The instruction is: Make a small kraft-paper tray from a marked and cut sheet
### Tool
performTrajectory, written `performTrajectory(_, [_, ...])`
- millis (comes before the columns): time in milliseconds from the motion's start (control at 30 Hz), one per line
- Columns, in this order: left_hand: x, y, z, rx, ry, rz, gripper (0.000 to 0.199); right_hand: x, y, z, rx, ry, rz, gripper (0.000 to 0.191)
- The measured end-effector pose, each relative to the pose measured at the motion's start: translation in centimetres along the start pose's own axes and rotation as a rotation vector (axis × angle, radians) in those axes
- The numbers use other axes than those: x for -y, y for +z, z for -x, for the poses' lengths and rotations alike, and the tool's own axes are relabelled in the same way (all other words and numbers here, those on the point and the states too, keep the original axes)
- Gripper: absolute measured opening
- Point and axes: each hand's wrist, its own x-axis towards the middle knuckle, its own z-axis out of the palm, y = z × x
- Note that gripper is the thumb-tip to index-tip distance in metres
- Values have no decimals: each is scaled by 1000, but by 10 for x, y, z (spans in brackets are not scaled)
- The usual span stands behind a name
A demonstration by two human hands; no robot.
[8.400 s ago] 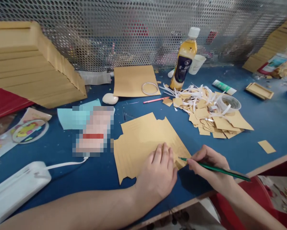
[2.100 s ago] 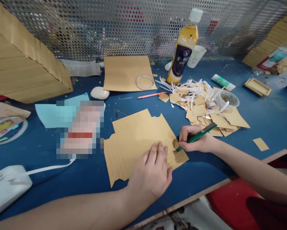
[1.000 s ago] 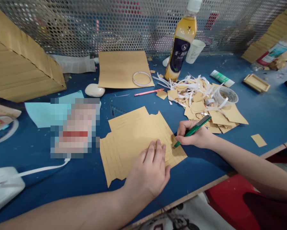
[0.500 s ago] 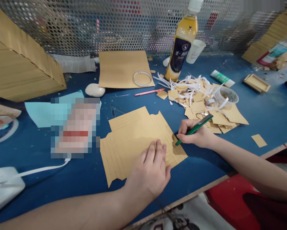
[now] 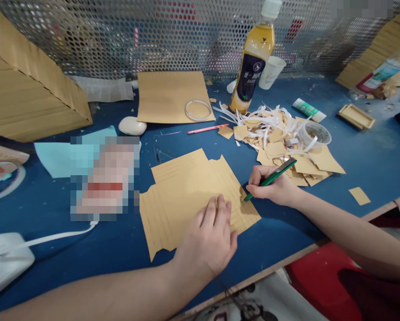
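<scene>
A tan card sheet [image 5: 180,191] with cut, notched edges and several parallel lines lies on the blue table. My left hand [image 5: 208,236] rests palm down on its lower right part, fingers stretched out and pressing it flat. At the right edge of the sheet, my right hand [image 5: 270,185] is closed around a slim green utility knife [image 5: 270,179] with a black part at its upper end. Its lower end points down onto the card's right flap; the blade itself is too small to make out.
Paper strips and card scraps [image 5: 276,138] are heaped behind my right hand, around a tape roll [image 5: 315,133]. A drink bottle [image 5: 251,67] stands behind them. A pink pencil [image 5: 208,129] and set square [image 5: 163,154] lie beyond the sheet. A blurred, phone-like object [image 5: 104,178] with a cable is leftward.
The knife's lower end has shifted very slightly up along the card's right edge with my right hand. My left hand and the card have stayed in place.
</scene>
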Motion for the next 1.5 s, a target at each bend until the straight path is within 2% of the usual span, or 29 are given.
performTrajectory(433, [0,0,1,0,3,5,44,1,-1,-2,-10,-23,-50,34])
performTrajectory(567, [0,1,0,-1,-2,4,43,4,1,3,-130,-17,-206,44])
performTrajectory(733, [0,1,1,-2,1,10,44,9,14,15,-287,21,-76,46])
performTrajectory(1233, [0,1,0,-18,9,-1,44,-3,17,20,-243,-2,-41,40])
performTrajectory(1500, [1,2,2,-14,5,11,44,-3,20,20,-266,-33,-37,35])
